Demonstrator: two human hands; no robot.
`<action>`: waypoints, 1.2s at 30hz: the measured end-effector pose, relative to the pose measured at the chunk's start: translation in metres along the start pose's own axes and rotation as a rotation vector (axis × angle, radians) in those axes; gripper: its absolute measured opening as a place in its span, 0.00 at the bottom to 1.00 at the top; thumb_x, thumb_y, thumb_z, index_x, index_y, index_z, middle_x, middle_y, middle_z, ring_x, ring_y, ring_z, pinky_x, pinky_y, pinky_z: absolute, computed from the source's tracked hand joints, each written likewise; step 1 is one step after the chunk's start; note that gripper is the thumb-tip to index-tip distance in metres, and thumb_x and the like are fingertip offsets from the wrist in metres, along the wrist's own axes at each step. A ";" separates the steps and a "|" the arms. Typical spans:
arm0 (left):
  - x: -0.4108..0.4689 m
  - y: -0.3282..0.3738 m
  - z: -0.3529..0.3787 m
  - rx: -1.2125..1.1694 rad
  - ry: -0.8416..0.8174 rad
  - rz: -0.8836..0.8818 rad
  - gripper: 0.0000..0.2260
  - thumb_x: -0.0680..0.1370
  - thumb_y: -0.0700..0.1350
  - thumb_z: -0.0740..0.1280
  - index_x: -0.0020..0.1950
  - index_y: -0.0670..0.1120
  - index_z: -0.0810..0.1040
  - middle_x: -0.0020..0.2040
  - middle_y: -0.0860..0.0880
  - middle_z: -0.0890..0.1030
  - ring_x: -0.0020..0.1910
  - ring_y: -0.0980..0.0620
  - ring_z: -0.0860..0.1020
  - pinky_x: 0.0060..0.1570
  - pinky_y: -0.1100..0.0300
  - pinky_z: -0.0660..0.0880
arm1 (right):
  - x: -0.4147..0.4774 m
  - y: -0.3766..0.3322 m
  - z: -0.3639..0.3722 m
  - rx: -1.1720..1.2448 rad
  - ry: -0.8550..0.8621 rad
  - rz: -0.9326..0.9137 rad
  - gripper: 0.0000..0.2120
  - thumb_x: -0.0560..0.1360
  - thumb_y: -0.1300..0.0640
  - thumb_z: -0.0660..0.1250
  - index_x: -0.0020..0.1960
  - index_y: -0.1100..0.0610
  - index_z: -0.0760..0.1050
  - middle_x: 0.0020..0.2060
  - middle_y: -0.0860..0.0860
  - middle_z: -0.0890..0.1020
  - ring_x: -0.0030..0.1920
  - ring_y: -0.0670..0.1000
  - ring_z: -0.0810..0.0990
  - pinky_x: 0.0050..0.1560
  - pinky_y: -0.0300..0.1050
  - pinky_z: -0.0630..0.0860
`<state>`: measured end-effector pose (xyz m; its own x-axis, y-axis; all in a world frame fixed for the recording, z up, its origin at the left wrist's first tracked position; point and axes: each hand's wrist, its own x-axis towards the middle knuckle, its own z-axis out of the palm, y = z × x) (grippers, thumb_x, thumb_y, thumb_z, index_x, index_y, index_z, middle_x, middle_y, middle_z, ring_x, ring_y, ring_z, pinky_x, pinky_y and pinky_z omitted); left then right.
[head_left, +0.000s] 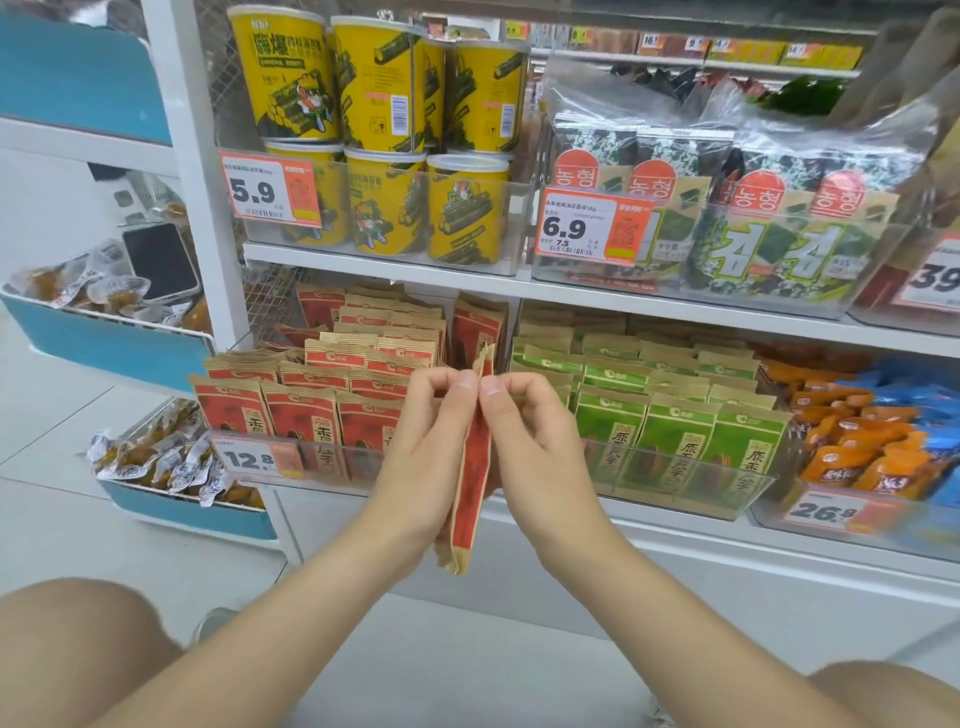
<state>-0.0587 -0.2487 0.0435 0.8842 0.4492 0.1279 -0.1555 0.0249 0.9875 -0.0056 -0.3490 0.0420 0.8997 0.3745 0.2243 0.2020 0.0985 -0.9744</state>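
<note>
Mid-restock: left hand (426, 441) and right hand (524, 441) both pinch one red packet (475, 467) edge-on before the red packets' bin (322, 462); next, likely slot it upright into the rows.

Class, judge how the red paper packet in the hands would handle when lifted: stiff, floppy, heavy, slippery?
Probably fairly stiff: the red paper packet stands straight, edge-on. Likely light: left hand and right hand merely pinch it. Matte paper, so probably not slippery.
</note>
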 end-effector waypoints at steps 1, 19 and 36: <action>-0.003 0.000 0.001 -0.016 -0.029 -0.022 0.15 0.84 0.60 0.64 0.59 0.49 0.74 0.49 0.42 0.85 0.49 0.42 0.86 0.49 0.40 0.84 | -0.001 0.000 -0.002 0.030 -0.017 0.020 0.09 0.87 0.49 0.65 0.54 0.55 0.75 0.44 0.62 0.83 0.40 0.58 0.82 0.36 0.52 0.80; -0.007 -0.006 0.000 0.075 -0.052 0.093 0.16 0.90 0.50 0.55 0.56 0.38 0.73 0.44 0.42 0.79 0.43 0.54 0.78 0.40 0.63 0.78 | -0.006 0.010 -0.006 -0.116 -0.002 -0.087 0.09 0.87 0.52 0.64 0.51 0.53 0.78 0.36 0.50 0.83 0.35 0.53 0.81 0.36 0.56 0.80; 0.009 0.015 -0.014 0.037 -0.129 0.212 0.11 0.87 0.39 0.64 0.69 0.44 0.79 0.61 0.46 0.86 0.57 0.50 0.86 0.50 0.54 0.84 | 0.008 -0.003 -0.021 -0.255 0.009 -0.119 0.20 0.80 0.33 0.68 0.50 0.49 0.69 0.40 0.54 0.87 0.37 0.60 0.86 0.40 0.69 0.82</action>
<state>-0.0588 -0.2319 0.0585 0.8830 0.3226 0.3410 -0.3293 -0.0917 0.9397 0.0094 -0.3660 0.0467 0.8670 0.3656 0.3385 0.3965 -0.0947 -0.9132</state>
